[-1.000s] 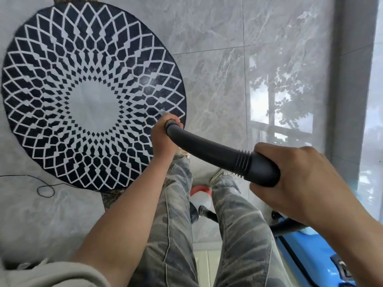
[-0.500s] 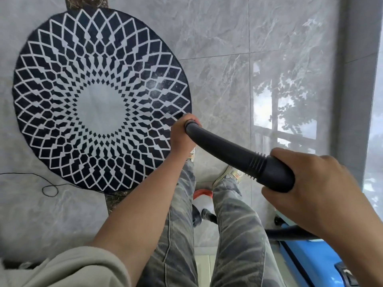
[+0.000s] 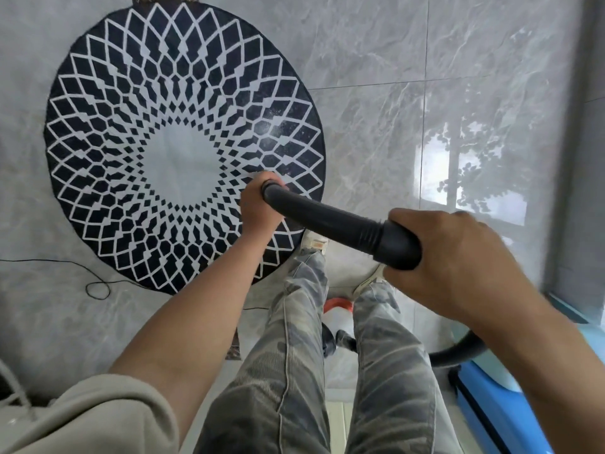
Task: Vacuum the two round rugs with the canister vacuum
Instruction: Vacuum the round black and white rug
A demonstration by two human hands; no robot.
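A round dark blue rug point(image 3: 137, 93) with a white diamond lattice and a pale centre lies on the grey marble floor. I hold the black vacuum wand handle point(image 3: 330, 221) over its near right part. My left hand point(image 3: 258, 208) grips the wand's lower stretch, which is hidden beneath the hand. My right hand point(image 3: 458, 257) grips the ribbed upper end of the handle. The black hose point(image 3: 458, 350) curves away at lower right. The nozzle is out of sight. Only one rug shows.
A thin black cord point(image 3: 95, 286) loops on the floor left of the rug. A red and white object point(image 3: 339, 309) sits between my legs. A blue object point(image 3: 484, 411) lies at lower right. A grey frame point(image 3: 569, 158) runs along the right.
The wand and both hands have swung forward and left, from beside the rug's right edge to over its patterned near right part. My right foot now touches the rug's edge.
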